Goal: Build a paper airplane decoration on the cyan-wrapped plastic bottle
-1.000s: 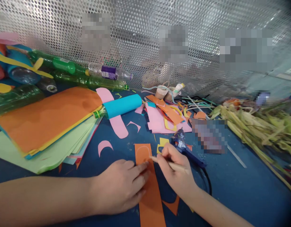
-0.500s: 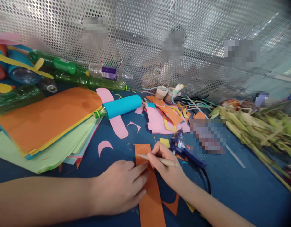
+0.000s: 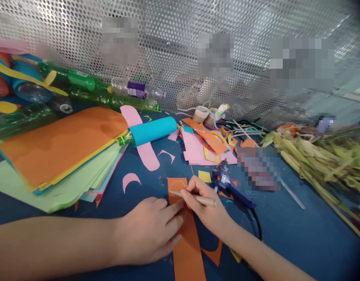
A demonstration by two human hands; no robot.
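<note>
An orange paper strip [image 3: 189, 244] lies lengthwise in front of me, its far end showing a pale curved outline. My left hand [image 3: 152, 230] rests on the strip from the left, fingers stretched out and lying flat against it. Between the thumb and fingers of my right hand [image 3: 207, 207] is a slim beige pen [image 3: 205, 200]. Its tip touches the strip beside the curved line, just beyond my left fingertips. An orange paper offcut [image 3: 214, 253] lies under my right wrist, partly hidden.
A blue glue gun [image 3: 234, 191] with a black cable lies right of my hands. Behind are a blue-wrapped bottle [image 3: 153, 130] on a pink strip [image 3: 149, 158] and paper scraps [image 3: 194, 150]. Paper sheets [image 3: 65, 144] are stacked left; dry husks [image 3: 308, 160] lie right. A perforated metal panel [image 3: 168, 50] stands behind.
The view has shifted very slightly. Both hands keep their places on the strip, and the pen tip has barely moved along the pale line.
</note>
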